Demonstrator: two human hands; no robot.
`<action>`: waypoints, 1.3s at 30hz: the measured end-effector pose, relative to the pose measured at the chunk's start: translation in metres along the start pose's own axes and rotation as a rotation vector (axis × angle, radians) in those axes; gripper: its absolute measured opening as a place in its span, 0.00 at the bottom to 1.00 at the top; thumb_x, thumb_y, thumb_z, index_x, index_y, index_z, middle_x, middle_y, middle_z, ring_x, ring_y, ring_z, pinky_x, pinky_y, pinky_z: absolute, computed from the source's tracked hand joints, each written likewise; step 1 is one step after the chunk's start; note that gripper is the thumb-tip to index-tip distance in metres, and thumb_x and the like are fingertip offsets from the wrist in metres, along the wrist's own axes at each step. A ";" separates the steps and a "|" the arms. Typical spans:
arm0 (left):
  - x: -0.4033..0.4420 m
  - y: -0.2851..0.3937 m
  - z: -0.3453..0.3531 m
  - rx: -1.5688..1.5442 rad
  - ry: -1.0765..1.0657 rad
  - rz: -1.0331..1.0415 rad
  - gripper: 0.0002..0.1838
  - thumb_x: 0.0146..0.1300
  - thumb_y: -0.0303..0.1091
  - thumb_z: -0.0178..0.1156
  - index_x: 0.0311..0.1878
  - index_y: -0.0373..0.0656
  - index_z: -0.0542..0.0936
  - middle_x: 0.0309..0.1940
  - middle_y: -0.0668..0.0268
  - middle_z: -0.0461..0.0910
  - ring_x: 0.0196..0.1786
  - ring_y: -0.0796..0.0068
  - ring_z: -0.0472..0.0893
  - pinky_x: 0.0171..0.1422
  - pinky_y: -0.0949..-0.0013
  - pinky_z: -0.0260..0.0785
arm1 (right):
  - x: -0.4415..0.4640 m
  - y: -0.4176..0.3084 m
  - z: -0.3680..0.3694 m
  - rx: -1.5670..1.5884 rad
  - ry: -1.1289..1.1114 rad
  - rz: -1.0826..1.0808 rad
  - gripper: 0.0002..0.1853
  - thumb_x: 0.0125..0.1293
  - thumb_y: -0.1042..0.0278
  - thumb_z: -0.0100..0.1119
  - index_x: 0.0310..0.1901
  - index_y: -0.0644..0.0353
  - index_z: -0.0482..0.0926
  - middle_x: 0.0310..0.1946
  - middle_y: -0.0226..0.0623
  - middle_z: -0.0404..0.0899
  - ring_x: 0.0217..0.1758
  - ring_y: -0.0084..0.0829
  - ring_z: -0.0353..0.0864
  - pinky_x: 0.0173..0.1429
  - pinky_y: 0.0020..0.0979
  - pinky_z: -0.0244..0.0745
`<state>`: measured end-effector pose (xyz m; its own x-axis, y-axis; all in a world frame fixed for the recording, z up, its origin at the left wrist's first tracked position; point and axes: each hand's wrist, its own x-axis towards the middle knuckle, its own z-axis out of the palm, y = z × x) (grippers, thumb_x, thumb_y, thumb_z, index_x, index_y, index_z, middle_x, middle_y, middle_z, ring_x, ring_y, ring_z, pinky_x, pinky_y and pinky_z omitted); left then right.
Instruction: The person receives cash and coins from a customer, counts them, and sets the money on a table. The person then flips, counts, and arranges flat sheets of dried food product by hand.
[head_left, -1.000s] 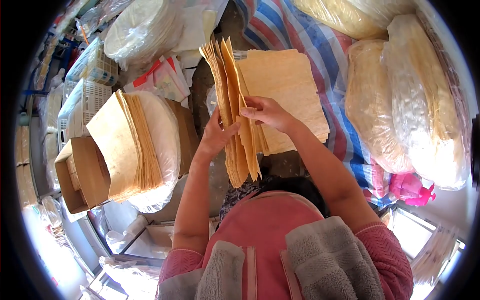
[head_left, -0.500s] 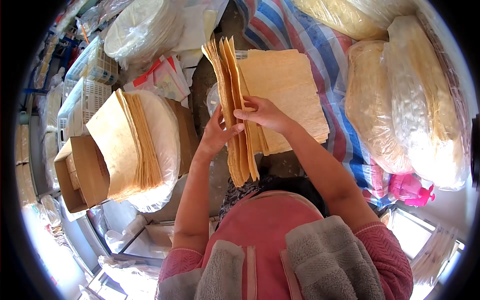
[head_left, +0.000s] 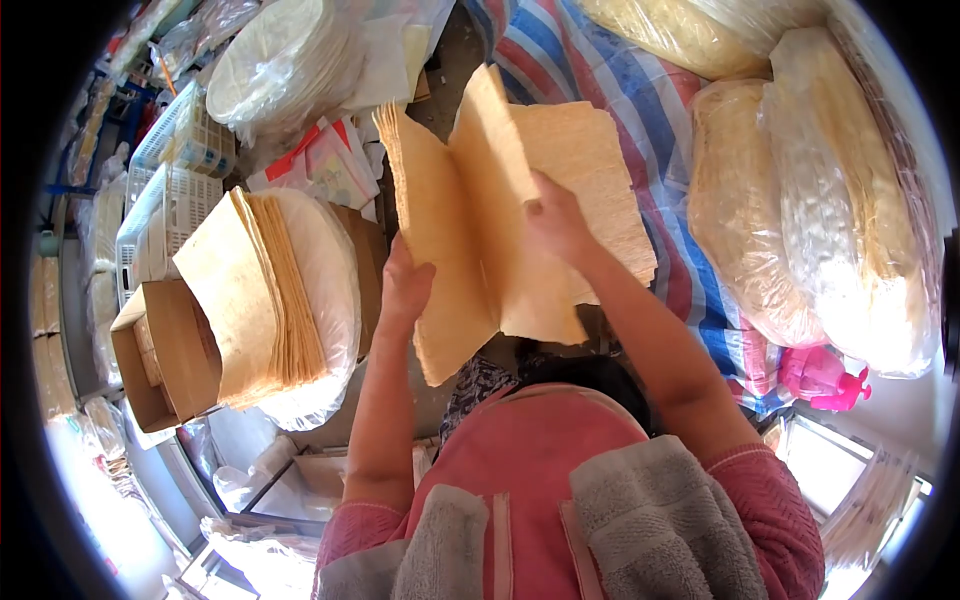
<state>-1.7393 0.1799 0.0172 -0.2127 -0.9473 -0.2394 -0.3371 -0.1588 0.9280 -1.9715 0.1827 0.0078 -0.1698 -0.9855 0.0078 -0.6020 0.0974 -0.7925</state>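
A bundle of tan, rough-edged sheets (head_left: 440, 230) stands spread like an open book in front of me. The thicker part is on the left, where my left hand (head_left: 408, 282) is closed on its outer edge. My right hand (head_left: 556, 218), slightly blurred, is closed on the right-hand sheets near their outer edge. Behind that hand lies a flat stack of similar tan sheets (head_left: 590, 150), partly covered by the bundle. What the sheets are made of I cannot tell.
At left, another stack of tan sheets (head_left: 235, 300) leans over a cardboard box (head_left: 165, 370) and a plastic-wrapped round pile (head_left: 330, 265). White plastic baskets (head_left: 165, 210) stand behind. Bagged pale sheets (head_left: 820, 200) and a striped tarp (head_left: 640, 100) are at right, beside a pink bottle (head_left: 822, 378).
The bundle, held nearly closed before, has been opened wide. My left hand has moved left and my right hand right, each taking part of the sheets.
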 end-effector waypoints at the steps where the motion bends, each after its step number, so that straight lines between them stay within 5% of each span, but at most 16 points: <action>1: -0.001 0.001 -0.003 0.001 0.023 -0.015 0.25 0.48 0.20 0.48 0.54 0.36 0.70 0.43 0.60 0.77 0.45 0.72 0.77 0.50 0.70 0.69 | 0.004 0.008 -0.011 -0.014 0.058 -0.079 0.22 0.55 0.75 0.47 0.54 0.66 0.68 0.42 0.51 0.77 0.42 0.39 0.78 0.44 0.34 0.72; 3: 0.001 -0.007 -0.009 -0.032 -0.024 -0.025 0.25 0.48 0.19 0.48 0.54 0.36 0.69 0.43 0.59 0.77 0.45 0.72 0.77 0.50 0.71 0.69 | 0.012 0.029 -0.045 0.094 -0.007 -0.005 0.22 0.56 0.75 0.51 0.54 0.65 0.70 0.41 0.37 0.77 0.40 0.23 0.74 0.44 0.26 0.71; 6: 0.003 -0.015 -0.011 -0.137 -0.094 -0.040 0.25 0.50 0.19 0.49 0.55 0.36 0.68 0.44 0.60 0.77 0.46 0.74 0.77 0.50 0.72 0.69 | 0.022 0.066 -0.086 0.234 -0.029 0.069 0.19 0.54 0.76 0.54 0.51 0.66 0.73 0.38 0.31 0.78 0.39 0.19 0.74 0.42 0.24 0.70; 7: 0.005 -0.015 -0.008 -0.183 -0.125 -0.041 0.25 0.50 0.19 0.49 0.56 0.36 0.68 0.44 0.61 0.77 0.47 0.74 0.76 0.50 0.72 0.68 | 0.028 0.092 -0.095 0.085 -0.060 0.212 0.21 0.55 0.72 0.57 0.52 0.65 0.71 0.40 0.38 0.80 0.39 0.29 0.78 0.44 0.28 0.72; 10: 0.008 -0.009 0.001 -0.312 -0.188 -0.064 0.29 0.52 0.21 0.57 0.60 0.37 0.66 0.47 0.64 0.76 0.47 0.75 0.75 0.52 0.72 0.68 | 0.022 0.134 -0.089 -0.578 0.248 0.173 0.26 0.54 0.66 0.59 0.55 0.66 0.69 0.46 0.50 0.77 0.47 0.44 0.77 0.52 0.38 0.70; 11: 0.009 -0.004 0.005 -0.334 -0.210 -0.081 0.31 0.52 0.23 0.60 0.61 0.37 0.64 0.48 0.64 0.75 0.48 0.75 0.75 0.53 0.71 0.68 | 0.020 0.143 -0.079 -0.494 0.352 -0.079 0.29 0.55 0.63 0.60 0.57 0.66 0.67 0.51 0.55 0.72 0.54 0.51 0.72 0.57 0.42 0.67; 14: 0.007 0.004 0.010 -0.377 -0.287 -0.133 0.39 0.49 0.30 0.68 0.65 0.37 0.61 0.53 0.64 0.72 0.53 0.74 0.72 0.57 0.70 0.66 | -0.001 0.075 -0.024 -0.252 0.109 -0.161 0.32 0.57 0.61 0.62 0.60 0.66 0.63 0.53 0.53 0.72 0.56 0.43 0.73 0.57 0.35 0.70; 17: 0.011 0.003 0.011 -0.420 -0.370 -0.115 0.49 0.44 0.38 0.74 0.67 0.38 0.57 0.59 0.62 0.67 0.60 0.71 0.68 0.62 0.68 0.62 | -0.015 0.006 0.014 0.274 -0.442 0.184 0.38 0.57 0.53 0.64 0.63 0.64 0.61 0.58 0.44 0.69 0.59 0.36 0.71 0.59 0.33 0.67; 23: 0.012 -0.007 0.014 -0.490 -0.425 -0.088 0.59 0.37 0.46 0.77 0.69 0.39 0.52 0.65 0.59 0.60 0.65 0.64 0.63 0.66 0.63 0.58 | -0.018 -0.026 0.032 0.543 -0.514 0.223 0.47 0.47 0.45 0.69 0.63 0.66 0.61 0.55 0.45 0.71 0.56 0.39 0.73 0.56 0.33 0.69; 26: 0.014 -0.011 0.016 -0.512 -0.404 -0.085 0.59 0.37 0.46 0.77 0.69 0.39 0.52 0.65 0.59 0.60 0.66 0.64 0.63 0.66 0.62 0.58 | -0.017 -0.026 0.027 0.611 -0.509 0.233 0.47 0.47 0.49 0.70 0.64 0.67 0.59 0.58 0.47 0.68 0.57 0.40 0.73 0.56 0.33 0.69; 29: 0.014 -0.016 0.016 -0.529 -0.396 -0.087 0.59 0.37 0.46 0.77 0.69 0.39 0.52 0.66 0.59 0.59 0.66 0.63 0.62 0.67 0.61 0.57 | -0.015 -0.013 0.031 0.700 -0.563 0.225 0.37 0.56 0.63 0.66 0.64 0.62 0.61 0.59 0.37 0.67 0.60 0.31 0.68 0.61 0.33 0.65; 35: 0.014 -0.004 0.016 -0.504 -0.413 -0.091 0.59 0.36 0.49 0.77 0.69 0.39 0.52 0.66 0.58 0.58 0.67 0.61 0.61 0.68 0.60 0.56 | -0.014 0.001 0.039 0.690 -0.528 0.167 0.34 0.56 0.64 0.66 0.63 0.62 0.62 0.56 0.35 0.70 0.56 0.26 0.71 0.58 0.31 0.66; 39: 0.015 -0.006 0.016 -0.520 -0.420 -0.081 0.61 0.35 0.52 0.77 0.69 0.39 0.53 0.66 0.58 0.59 0.67 0.61 0.60 0.68 0.60 0.55 | -0.014 -0.011 0.024 0.705 -0.559 0.269 0.44 0.51 0.57 0.69 0.62 0.75 0.58 0.60 0.55 0.63 0.64 0.40 0.64 0.63 0.34 0.64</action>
<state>-1.7553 0.1715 0.0036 -0.5791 -0.7550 -0.3076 0.0959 -0.4377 0.8940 -1.9442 0.1918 0.0015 0.2752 -0.8838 -0.3783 0.0461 0.4052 -0.9131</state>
